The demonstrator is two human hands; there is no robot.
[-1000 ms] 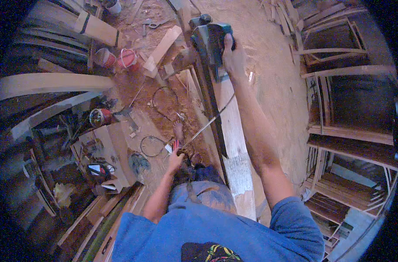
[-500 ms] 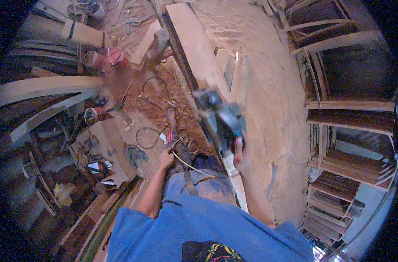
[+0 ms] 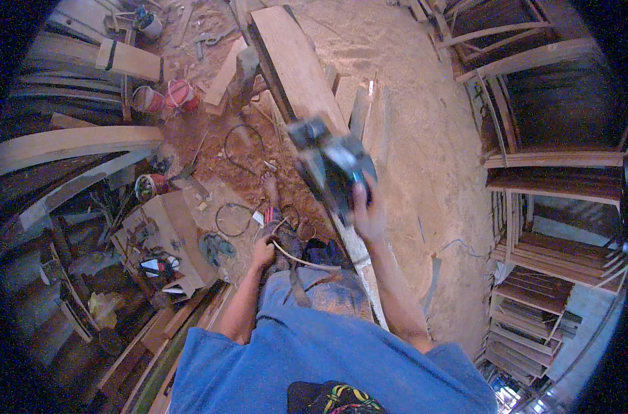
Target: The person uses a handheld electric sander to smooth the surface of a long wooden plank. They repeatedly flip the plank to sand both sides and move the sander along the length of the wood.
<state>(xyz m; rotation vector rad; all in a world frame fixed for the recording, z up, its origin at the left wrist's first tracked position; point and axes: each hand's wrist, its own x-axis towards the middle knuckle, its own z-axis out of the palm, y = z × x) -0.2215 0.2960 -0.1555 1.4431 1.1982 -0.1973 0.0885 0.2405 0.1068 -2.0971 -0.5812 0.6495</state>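
A long, pale wooden board (image 3: 296, 62) runs away from me on a narrow beam. On its near part sits a dark teal and silver electric hand planer (image 3: 341, 155), smeared by motion. My right hand (image 3: 369, 210) is closed round the planer's rear handle. By my thigh, my left hand (image 3: 264, 250) is closed on a pale power cord (image 3: 303, 261), which loops across my lap. Part of the beam's whitish near end (image 3: 370, 283) shows beside my right forearm.
Wood shavings cover the floor (image 3: 424, 138) to the right. Red buckets (image 3: 181, 95) and a curved plank (image 3: 72, 141) stand left. Stacked boards (image 3: 548, 259) fill racks at right. A dark cable (image 3: 234, 221) and slippers (image 3: 217, 248) lie near my bare foot (image 3: 269, 181).
The planer and my right hand have moved forward and slightly left along the board. My left hand stays in place with the cord.
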